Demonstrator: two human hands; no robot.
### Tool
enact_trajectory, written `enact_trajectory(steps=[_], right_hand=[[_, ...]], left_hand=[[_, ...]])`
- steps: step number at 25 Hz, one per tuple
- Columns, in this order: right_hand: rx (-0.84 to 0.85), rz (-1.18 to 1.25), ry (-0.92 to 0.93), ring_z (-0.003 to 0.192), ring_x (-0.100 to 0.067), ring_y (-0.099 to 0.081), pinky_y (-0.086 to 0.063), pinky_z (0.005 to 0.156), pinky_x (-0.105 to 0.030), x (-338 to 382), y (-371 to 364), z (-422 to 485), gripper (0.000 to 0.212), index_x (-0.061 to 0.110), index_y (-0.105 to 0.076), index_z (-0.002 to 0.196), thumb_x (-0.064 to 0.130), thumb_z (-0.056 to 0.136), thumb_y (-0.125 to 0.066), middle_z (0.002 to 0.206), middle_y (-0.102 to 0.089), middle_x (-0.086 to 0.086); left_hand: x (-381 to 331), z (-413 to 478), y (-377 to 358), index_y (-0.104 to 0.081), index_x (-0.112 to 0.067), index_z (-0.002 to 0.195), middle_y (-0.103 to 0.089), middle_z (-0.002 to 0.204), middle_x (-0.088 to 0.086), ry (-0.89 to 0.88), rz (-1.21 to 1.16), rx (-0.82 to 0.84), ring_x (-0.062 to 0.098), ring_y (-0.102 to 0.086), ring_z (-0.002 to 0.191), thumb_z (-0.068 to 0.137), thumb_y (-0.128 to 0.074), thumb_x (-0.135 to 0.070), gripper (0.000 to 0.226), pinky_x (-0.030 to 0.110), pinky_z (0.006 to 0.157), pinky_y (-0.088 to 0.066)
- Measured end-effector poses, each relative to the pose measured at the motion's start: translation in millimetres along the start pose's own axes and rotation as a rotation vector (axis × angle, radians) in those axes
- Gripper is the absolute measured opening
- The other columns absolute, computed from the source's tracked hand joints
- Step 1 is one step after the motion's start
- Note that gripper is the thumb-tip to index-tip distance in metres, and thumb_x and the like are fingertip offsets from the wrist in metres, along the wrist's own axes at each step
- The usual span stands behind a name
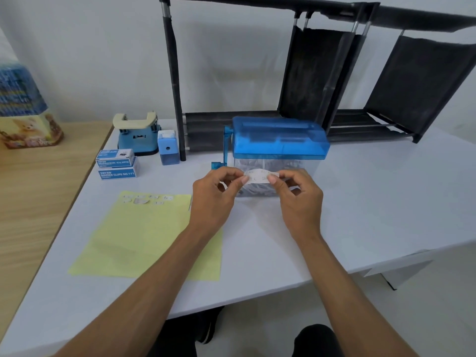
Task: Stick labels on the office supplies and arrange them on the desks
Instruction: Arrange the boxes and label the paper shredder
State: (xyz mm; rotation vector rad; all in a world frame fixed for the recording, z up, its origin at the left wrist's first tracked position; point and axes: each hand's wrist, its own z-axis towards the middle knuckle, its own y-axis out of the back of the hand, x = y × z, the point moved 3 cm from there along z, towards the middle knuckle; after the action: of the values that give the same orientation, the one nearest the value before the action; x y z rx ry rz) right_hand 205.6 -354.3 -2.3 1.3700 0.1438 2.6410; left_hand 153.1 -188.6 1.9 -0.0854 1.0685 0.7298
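A small white label [258,176] is stretched between my two hands just in front of the clear bin of a blue hand-crank paper shredder [279,139]. My left hand [219,194] pinches the label's left end and my right hand [296,194] pinches its right end. A yellow label sheet [144,235] lies on the white desk [373,202] to the left, with several small labels along its top edge. Two blue binder clip boxes [116,164], a blue pencil sharpener [168,147] and a blue hole punch [137,135] stand at the back left.
A black fabric shelf rack [334,81] stands along the wall behind the shredder. A wooden desk [38,202] adjoins on the left, with a wrapped package [24,109] at its far end. My knees show below the desk's front edge.
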Motion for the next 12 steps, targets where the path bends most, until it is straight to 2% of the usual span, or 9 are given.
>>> enact_trajectory(steps=[6,9,12], right_hand=[[-0.005,-0.021,0.017,0.089,-0.003,-0.066,-0.053,0.069,-0.013,-2.6,-0.2,-2.0,0.022,0.008,-0.073,0.105,0.020,0.087,-0.069,0.097,-0.070,0.003],[-0.008,-0.020,0.005,0.090,-0.005,-0.067,-0.054,0.069,-0.013,-2.3,-1.5,-2.2,0.022,0.009,-0.073,0.107,0.018,0.087,-0.070,0.099,-0.071,0.002],[-0.023,0.023,-0.055,0.087,-0.001,-0.066,-0.051,0.067,-0.011,-1.8,-1.1,-1.2,0.019,0.012,-0.073,0.105,0.015,0.087,-0.071,0.093,-0.070,0.008]], left_hand=[[1.7,1.0,-0.1,-0.071,-0.023,0.093,-0.068,0.085,-0.009,0.029,0.006,-0.052,0.008,-0.061,0.079,0.087,-0.073,-0.024,0.007,0.019,0.068,-0.048],[2.1,0.7,0.0,-0.072,-0.020,0.096,-0.069,0.087,-0.008,0.019,0.016,-0.063,0.009,-0.063,0.081,0.087,-0.073,-0.023,0.010,0.016,0.067,-0.047],[3.5,1.6,-1.1,-0.071,-0.019,0.099,-0.071,0.088,-0.008,0.016,0.006,-0.067,0.006,-0.063,0.079,0.086,-0.074,-0.022,0.013,0.012,0.066,-0.045]])
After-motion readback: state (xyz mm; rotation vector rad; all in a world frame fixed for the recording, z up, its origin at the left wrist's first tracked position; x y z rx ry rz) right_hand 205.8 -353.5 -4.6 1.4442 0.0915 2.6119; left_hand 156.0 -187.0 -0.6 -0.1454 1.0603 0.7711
